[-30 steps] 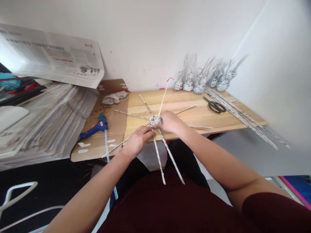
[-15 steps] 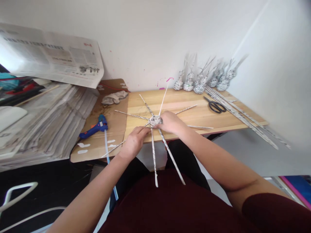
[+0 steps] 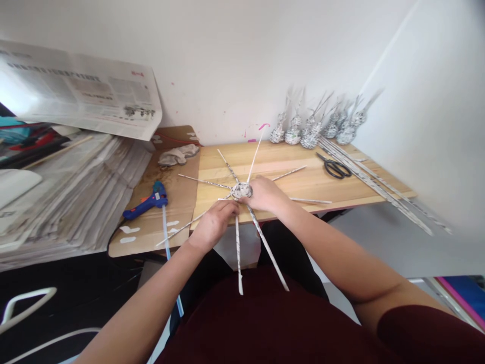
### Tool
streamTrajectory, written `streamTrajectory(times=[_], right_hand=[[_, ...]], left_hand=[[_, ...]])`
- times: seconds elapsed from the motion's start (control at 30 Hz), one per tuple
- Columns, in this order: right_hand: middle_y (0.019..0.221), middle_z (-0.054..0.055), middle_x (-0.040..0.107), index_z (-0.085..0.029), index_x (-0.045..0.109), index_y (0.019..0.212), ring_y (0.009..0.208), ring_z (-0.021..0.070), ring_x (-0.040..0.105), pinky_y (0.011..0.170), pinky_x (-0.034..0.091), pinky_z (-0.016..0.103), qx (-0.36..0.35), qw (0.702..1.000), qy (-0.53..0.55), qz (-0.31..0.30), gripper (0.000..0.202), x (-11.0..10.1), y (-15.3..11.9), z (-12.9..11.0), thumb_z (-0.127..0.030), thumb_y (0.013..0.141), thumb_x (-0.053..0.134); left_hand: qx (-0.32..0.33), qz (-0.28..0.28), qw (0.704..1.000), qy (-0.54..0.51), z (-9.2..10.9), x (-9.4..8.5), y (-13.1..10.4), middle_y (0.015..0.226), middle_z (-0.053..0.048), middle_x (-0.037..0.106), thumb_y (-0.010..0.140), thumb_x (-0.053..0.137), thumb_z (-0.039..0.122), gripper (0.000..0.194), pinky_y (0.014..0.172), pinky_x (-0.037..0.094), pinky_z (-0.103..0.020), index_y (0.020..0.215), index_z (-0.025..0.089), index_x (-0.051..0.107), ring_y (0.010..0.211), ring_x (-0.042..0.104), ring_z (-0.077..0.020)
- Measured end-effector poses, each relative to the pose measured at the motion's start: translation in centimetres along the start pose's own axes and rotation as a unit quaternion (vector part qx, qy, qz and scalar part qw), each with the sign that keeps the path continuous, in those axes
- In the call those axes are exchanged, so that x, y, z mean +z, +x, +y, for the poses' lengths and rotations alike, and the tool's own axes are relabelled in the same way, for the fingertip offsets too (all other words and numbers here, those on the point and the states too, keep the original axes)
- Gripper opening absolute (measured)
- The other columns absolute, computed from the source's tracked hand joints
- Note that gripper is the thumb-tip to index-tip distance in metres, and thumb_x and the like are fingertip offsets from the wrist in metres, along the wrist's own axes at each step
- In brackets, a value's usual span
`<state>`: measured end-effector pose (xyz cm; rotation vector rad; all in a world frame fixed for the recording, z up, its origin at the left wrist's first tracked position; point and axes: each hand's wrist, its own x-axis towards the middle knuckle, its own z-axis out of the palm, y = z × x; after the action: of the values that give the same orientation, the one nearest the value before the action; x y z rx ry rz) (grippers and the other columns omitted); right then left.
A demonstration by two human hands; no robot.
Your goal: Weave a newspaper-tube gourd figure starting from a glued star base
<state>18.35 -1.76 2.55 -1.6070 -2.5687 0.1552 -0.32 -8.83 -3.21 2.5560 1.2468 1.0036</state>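
— Round newspaper weave [image 3: 241, 190], lying near the front edge of the wooden board [image 3: 299, 184], between right hand [image 3: 265, 194] and left hand [image 3: 214, 222]; handling this step well by doing what?

— Apparently working a pale strip [image 3: 224, 199] in around the spokes [image 3: 238, 247]: best bracing the round part firmly on one side, drawing the strip snug on the other, passing each spoke without creasing it

— And gripping how?

— On the right, clamping the side of the weave, pressing with the thumb [image 3: 244, 200] at the near rim and hiding most fingertips; on the left, bringing curled fingers [image 3: 226, 208] close together at the near left rim, by the strip, though not being able to tell a pinch from a light touch

— Looking further out?

— Seeing spokes fanning every way, including two reaching past the front edge; then finding the glue gun [image 3: 147, 202] on cardboard [image 3: 182, 192] to the left, scissors [image 3: 335, 169] and long paper rods [image 3: 373, 186] to the right, bulbous weaves [image 3: 293, 132] standing near the wall [image 3: 227, 60]
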Motion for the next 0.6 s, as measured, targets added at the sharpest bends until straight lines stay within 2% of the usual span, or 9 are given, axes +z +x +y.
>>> streamTrajectory(times=[0.13, 0.2, 0.3, 0.4, 0.6], right_hand=[[0.098, 0.018, 0.070, -0.013, 0.073, 0.092, 0.088, 0.0268, 0.066, 0.074, 0.046, 0.031, -0.002, 1.000, 0.009, 0.018, 0.059, 0.4, -0.1, 0.2, -0.068, 0.081, 0.055], [0.098, 0.018, 0.070, -0.013, 0.072, 0.092, 0.088, 0.0267, 0.065, 0.073, 0.046, 0.032, 0.002, 1.000, 0.012, 0.017, 0.058, 0.5, -0.1, 0.2, -0.067, 0.081, 0.056], [0.097, 0.017, 0.069, -0.014, 0.072, 0.091, 0.086, 0.0259, 0.065, 0.073, 0.045, 0.031, 0.006, 1.000, 0.013, 0.021, 0.054, 0.5, -0.2, 0.2, -0.065, 0.081, 0.059], [0.095, 0.016, 0.068, -0.014, 0.072, 0.089, 0.084, 0.0252, 0.064, 0.072, 0.044, 0.031, 0.003, 0.999, 0.014, 0.031, 0.052, 0.5, -0.2, 0.2, -0.063, 0.081, 0.059], [0.092, 0.016, 0.067, -0.013, 0.072, 0.088, 0.081, 0.0241, 0.062, 0.070, 0.042, 0.031, 0.005, 0.999, 0.031, 0.030, 0.048, 0.4, -0.3, 0.1, -0.059, 0.080, 0.061]], left_hand=[[-0.062, 0.061, 0.996, 0.024, 0.0, -0.3, -0.3, 0.100, -0.006, 0.069, 0.095, 0.049, 0.020, 0.017, 0.089, 0.052, -0.034, 0.104, 0.019, 0.064, 0.096, 0.063, -0.0186], [-0.074, 0.069, 0.993, 0.054, 0.1, -0.6, -0.4, 0.099, -0.007, 0.070, 0.095, 0.050, 0.021, 0.017, 0.087, 0.052, -0.034, 0.102, 0.019, 0.066, 0.094, 0.063, -0.0195], [-0.061, 0.053, 0.990, 0.112, 0.2, -1.0, -0.7, 0.099, -0.008, 0.070, 0.094, 0.050, 0.021, 0.019, 0.088, 0.052, -0.036, 0.097, 0.018, 0.069, 0.095, 0.062, -0.0213], [-0.065, 0.021, 0.983, 0.172, 0.4, -1.2, -1.0, 0.108, -0.009, 0.070, 0.094, 0.049, 0.021, 0.023, 0.093, 0.050, -0.039, 0.104, 0.018, 0.069, 0.103, 0.060, -0.0241], [-0.160, -0.002, 0.951, 0.265, 0.6, -1.2, -1.4, 0.130, -0.013, 0.062, 0.094, 0.048, 0.031, 0.034, 0.101, 0.043, -0.048, 0.119, 0.015, 0.065, 0.120, 0.053, -0.0326]])
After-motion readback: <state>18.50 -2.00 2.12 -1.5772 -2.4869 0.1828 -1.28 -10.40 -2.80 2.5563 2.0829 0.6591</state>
